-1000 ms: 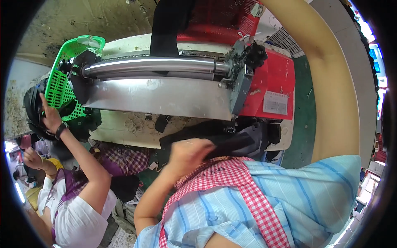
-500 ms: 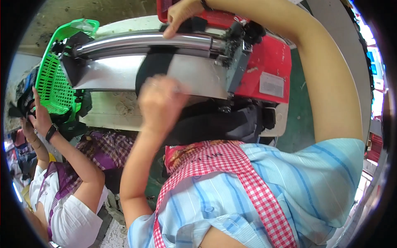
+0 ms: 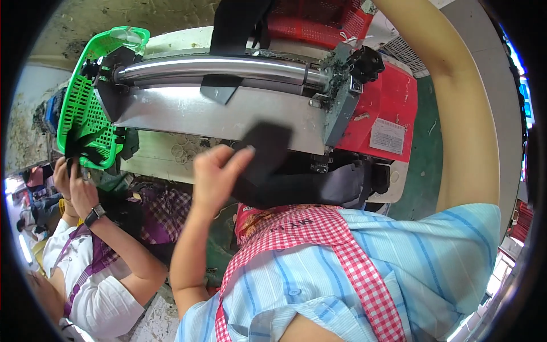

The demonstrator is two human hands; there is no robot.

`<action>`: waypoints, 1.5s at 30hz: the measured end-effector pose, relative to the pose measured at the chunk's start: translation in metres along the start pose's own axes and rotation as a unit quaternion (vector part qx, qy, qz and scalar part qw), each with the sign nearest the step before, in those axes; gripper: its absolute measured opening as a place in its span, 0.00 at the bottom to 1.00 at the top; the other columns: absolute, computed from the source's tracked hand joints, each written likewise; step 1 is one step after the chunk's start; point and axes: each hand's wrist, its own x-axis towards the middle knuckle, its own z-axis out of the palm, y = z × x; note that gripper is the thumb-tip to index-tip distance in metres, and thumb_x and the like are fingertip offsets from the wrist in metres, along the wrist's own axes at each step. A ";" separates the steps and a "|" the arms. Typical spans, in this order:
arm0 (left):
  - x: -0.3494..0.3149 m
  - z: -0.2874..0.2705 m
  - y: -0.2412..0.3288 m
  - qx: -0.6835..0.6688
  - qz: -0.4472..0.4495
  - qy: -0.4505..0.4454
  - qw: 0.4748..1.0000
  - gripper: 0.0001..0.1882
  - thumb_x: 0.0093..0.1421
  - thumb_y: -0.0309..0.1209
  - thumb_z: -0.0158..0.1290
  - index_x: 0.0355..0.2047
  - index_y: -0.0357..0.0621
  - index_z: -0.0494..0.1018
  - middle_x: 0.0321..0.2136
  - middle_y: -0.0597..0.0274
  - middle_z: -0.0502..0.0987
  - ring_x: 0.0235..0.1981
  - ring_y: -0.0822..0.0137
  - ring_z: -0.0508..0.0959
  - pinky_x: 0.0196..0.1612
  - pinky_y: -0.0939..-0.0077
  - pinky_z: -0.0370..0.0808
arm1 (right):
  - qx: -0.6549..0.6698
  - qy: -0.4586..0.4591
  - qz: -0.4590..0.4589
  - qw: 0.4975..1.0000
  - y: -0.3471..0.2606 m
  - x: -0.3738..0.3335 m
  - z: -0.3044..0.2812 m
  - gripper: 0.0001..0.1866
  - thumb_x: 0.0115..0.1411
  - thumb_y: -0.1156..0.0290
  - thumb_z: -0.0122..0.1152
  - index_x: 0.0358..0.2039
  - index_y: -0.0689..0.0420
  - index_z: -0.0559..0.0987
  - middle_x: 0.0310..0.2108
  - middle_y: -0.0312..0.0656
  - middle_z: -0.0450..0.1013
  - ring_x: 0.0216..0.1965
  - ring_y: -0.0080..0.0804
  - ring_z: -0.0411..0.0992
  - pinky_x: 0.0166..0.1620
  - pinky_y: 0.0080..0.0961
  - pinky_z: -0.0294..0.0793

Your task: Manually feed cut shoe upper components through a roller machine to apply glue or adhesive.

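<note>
My left hand (image 3: 216, 178) pinches a flat black piece of sheet material (image 3: 269, 145) between thumb and fingers. It is held in front of the metal plate (image 3: 273, 114) of a roller machine, slightly blurred. My right forearm (image 3: 450, 51) reaches over the machine's right end, and its hand lies beyond the upper edge of the picture. A shiny steel roller (image 3: 211, 67) runs across the machine. Below it a small dark grey flap (image 3: 221, 91) pokes out onto the plate. Behind the roller rises a wide black strip (image 3: 238, 25); whether the two are joined is hidden.
A green basket (image 3: 71, 111) stands at the machine's left end, a red crate (image 3: 316, 28) behind it. The machine's red housing (image 3: 393, 102) is on the right. Dark material (image 3: 319, 185) lies along the near edge. A co-worker's hands (image 3: 77, 191) handle black pieces at left.
My left hand has drawn back from the plate and now holds a black piece. My right hand has left the roller and gone out of view. A black strip now shows behind the roller.
</note>
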 end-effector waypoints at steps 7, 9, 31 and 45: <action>0.093 -0.014 0.003 0.196 0.075 0.103 0.972 0.23 0.51 0.45 0.64 0.18 0.35 0.72 0.14 0.56 0.72 0.16 0.65 0.72 0.22 0.65 0.68 | -0.150 -0.258 0.077 0.951 -0.039 -0.028 0.126 0.35 0.56 0.40 0.52 0.44 0.64 0.78 0.48 0.56 0.72 0.52 0.48 0.68 0.55 0.47 0.66; 0.093 0.000 0.015 0.294 0.293 0.260 0.872 0.17 0.50 0.41 0.65 0.22 0.41 0.74 0.19 0.56 0.75 0.20 0.57 0.74 0.25 0.63 0.70 | 0.017 -0.355 0.100 0.929 -0.005 -0.024 0.119 0.43 0.53 0.28 0.50 0.44 0.62 0.79 0.52 0.51 0.70 0.54 0.45 0.65 0.54 0.43 0.65; 0.025 -0.028 -0.005 -0.034 -0.079 -0.062 0.994 0.14 0.57 0.34 0.60 0.26 0.32 0.77 0.16 0.69 0.73 0.22 0.82 0.69 0.24 0.81 0.67 | -0.297 -0.125 -0.342 0.883 0.063 0.018 0.076 0.12 0.48 0.65 0.56 0.26 0.59 0.81 0.28 0.51 0.77 0.29 0.43 0.74 0.35 0.37 0.74; -0.037 0.136 -0.040 0.271 0.360 -0.090 0.888 0.20 0.49 0.45 0.63 0.34 0.43 0.76 0.33 0.59 0.74 0.35 0.60 0.73 0.40 0.68 0.69 | 0.072 -0.183 -0.024 0.980 0.045 0.029 0.075 0.28 0.50 0.54 0.73 0.14 0.56 0.64 0.14 0.29 0.53 0.18 0.20 0.53 0.21 0.29 0.52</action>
